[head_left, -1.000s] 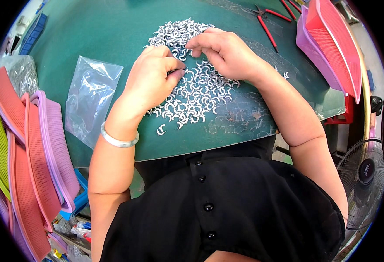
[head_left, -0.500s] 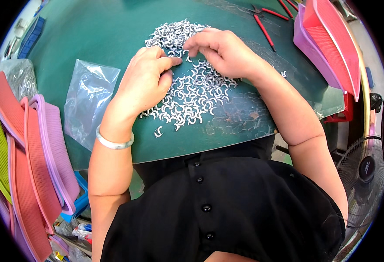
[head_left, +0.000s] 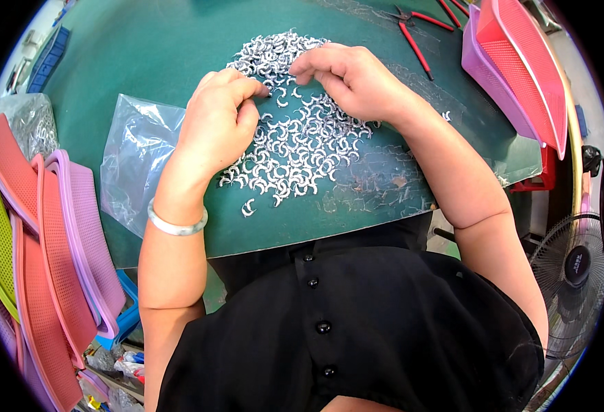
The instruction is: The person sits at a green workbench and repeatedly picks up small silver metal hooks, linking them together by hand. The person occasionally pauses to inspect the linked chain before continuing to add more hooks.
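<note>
Many small silver-white crescent-shaped pieces lie on a green table. A heap of crescent pieces [head_left: 268, 53] is at the far side, and a looser spread of crescents [head_left: 292, 161] reaches toward me. My left hand [head_left: 221, 120] rests at the left edge of these pieces, its index finger stretched toward the heap and its thumb apart, with nothing visible in it. On the other side, my right hand [head_left: 357, 81] curves its fingertips down at the heap's right edge, thumb apart. A few single crescents [head_left: 281, 96] lie in the gap between both hands. Its fingertips are partly hidden.
A clear plastic bag [head_left: 141, 158] lies left of the pieces on the green table [head_left: 158, 62]. Red-handled pliers [head_left: 415, 44] lie far right. Pink and purple baskets [head_left: 515, 69] stand at the right edge; more stacked baskets [head_left: 62, 254] crowd the left. A fan [head_left: 576, 268] stands at right.
My left hand has drawn back to the left, away from the right hand, uncovering crescents between them. My right hand has hardly moved.
</note>
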Demonstrator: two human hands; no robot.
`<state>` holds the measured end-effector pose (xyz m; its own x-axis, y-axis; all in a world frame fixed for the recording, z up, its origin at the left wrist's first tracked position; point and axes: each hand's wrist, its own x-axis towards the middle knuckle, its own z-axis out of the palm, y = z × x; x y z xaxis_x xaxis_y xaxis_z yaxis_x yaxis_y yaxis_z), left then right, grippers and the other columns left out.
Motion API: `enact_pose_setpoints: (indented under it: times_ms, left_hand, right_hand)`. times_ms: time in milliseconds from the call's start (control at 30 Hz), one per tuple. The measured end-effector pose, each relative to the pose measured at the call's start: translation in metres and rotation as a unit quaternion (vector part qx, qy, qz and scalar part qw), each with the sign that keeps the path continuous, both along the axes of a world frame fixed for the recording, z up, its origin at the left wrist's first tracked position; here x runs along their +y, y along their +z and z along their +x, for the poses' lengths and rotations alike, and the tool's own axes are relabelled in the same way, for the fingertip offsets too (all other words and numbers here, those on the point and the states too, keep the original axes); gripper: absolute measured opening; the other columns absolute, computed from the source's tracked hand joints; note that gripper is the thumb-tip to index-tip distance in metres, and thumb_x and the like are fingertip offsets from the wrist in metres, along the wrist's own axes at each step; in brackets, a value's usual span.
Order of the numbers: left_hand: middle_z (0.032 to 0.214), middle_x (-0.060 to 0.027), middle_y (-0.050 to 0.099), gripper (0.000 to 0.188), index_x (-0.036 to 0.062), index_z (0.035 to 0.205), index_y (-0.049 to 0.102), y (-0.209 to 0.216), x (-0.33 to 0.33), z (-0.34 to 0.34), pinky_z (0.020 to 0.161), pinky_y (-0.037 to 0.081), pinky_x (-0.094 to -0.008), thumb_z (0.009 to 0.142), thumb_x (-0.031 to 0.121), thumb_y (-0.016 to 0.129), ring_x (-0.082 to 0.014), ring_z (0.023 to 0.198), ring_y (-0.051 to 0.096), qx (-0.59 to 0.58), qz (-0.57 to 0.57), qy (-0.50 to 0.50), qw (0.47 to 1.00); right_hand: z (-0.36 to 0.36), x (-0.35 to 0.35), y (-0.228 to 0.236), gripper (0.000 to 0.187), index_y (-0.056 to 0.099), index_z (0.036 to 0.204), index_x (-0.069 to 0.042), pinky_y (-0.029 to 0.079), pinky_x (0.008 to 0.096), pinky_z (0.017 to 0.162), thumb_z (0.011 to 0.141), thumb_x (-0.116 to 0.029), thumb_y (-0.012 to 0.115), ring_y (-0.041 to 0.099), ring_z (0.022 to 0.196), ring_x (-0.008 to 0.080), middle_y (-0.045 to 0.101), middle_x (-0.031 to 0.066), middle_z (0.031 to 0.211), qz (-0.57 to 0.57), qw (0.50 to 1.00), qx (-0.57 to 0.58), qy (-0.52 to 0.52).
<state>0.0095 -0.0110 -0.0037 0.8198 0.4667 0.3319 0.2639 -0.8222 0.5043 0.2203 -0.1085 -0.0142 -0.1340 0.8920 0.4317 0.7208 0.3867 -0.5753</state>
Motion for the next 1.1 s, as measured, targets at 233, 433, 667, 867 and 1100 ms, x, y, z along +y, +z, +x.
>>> enact_pose_setpoints:
  times_ms: [233, 433, 667, 867, 1100]
  left_hand:
    - [0.081, -0.0093, 0.059, 0.024, 0.0045, 0.091, 0.070, 0.001, -0.003, 0.001, 0.079, 0.045, -0.0363, 0.075, -0.003, 0.052, -0.0276, 0.084, 0.055, 0.008, -0.016, -0.013, 1.000]
    - [0.083, -0.0080, 0.055, 0.029, 0.0046, 0.094, 0.070, 0.003, -0.006, 0.000, 0.080, 0.043, -0.0338, 0.074, -0.005, 0.051, -0.0253, 0.086, 0.052, 0.029, -0.011, -0.052, 0.998]
    - [0.083, -0.0087, 0.054, 0.026, 0.0039, 0.089, 0.071, 0.004, 0.001, -0.005, 0.079, 0.042, -0.0340, 0.072, -0.004, 0.052, -0.0256, 0.087, 0.052, 0.036, -0.017, -0.098, 0.994]
    - [0.085, -0.0099, 0.056, 0.028, 0.0027, 0.093, 0.069, 0.004, 0.001, -0.003, 0.080, 0.043, -0.0338, 0.072, -0.005, 0.051, -0.0258, 0.088, 0.053, 0.010, -0.032, -0.001, 0.999]
    - [0.086, -0.0101, 0.055, 0.031, 0.0032, 0.096, 0.069, 0.001, -0.002, -0.003, 0.080, 0.043, -0.0345, 0.074, -0.006, 0.049, -0.0262, 0.087, 0.052, 0.037, -0.007, -0.038, 0.999]
  right_hand:
    - [-0.001, -0.001, 0.002, 0.028, 0.064, 0.100, -0.003, 0.052, 0.0361, 0.074, 0.077, 0.006, 0.050, 0.066, 0.082, 0.0282, 0.068, 0.0119, 0.084, -0.049, 0.996, 0.024, 0.066]
    - [-0.002, -0.002, 0.004, 0.028, 0.064, 0.099, -0.002, 0.052, 0.0360, 0.073, 0.077, 0.006, 0.049, 0.066, 0.079, 0.0284, 0.068, 0.0131, 0.085, -0.025, 0.999, 0.024, 0.041]
    - [-0.007, -0.001, 0.003, 0.033, 0.062, 0.107, -0.003, 0.050, 0.0362, 0.081, 0.079, 0.008, 0.048, 0.064, 0.088, 0.0271, 0.067, 0.0112, 0.090, -0.017, 0.999, -0.003, 0.047]
    - [-0.010, 0.001, 0.003, 0.033, 0.062, 0.107, -0.004, 0.049, 0.0390, 0.083, 0.079, 0.006, 0.048, 0.062, 0.091, 0.0291, 0.066, 0.0105, 0.092, -0.044, 0.997, -0.018, 0.064]
    - [-0.005, 0.000, 0.005, 0.034, 0.062, 0.107, -0.003, 0.049, 0.0366, 0.083, 0.078, 0.008, 0.049, 0.062, 0.091, 0.0266, 0.067, 0.0093, 0.091, -0.048, 0.997, -0.040, 0.047]
